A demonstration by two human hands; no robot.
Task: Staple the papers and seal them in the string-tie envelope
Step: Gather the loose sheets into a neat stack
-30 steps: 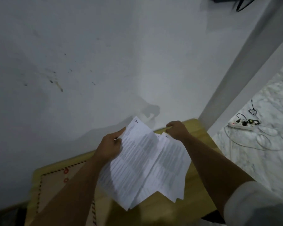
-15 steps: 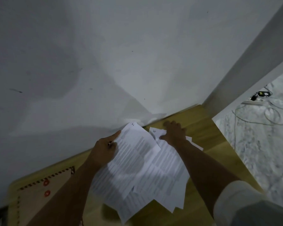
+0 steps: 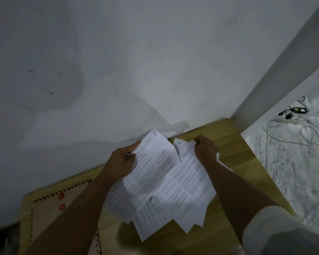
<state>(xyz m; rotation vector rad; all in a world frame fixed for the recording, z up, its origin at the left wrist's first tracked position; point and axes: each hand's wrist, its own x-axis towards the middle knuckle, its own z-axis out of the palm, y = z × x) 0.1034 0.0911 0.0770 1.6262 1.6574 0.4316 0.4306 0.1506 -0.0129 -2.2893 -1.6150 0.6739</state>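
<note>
Several printed white papers (image 3: 166, 183) are fanned out unevenly above the wooden table (image 3: 234, 150). My left hand (image 3: 122, 161) grips the top left edge of the sheet marked "1". My right hand (image 3: 205, 149) pinches the top of the sheets behind it, one marked "5". The string-tie envelope (image 3: 50, 210), brown with a striped border and two red discs, lies flat on the table at the left, partly under my left forearm. No stapler is in view.
A white wall (image 3: 136, 61) rises directly behind the table. To the right, past the table's edge, a marble floor (image 3: 293, 172) holds a power strip (image 3: 287, 119) with plugs and loose cables.
The view has tilted down and the table shows more. My right hand went from lying flat on the sheets to pinching their top edge. The papers stay fanned out.
</note>
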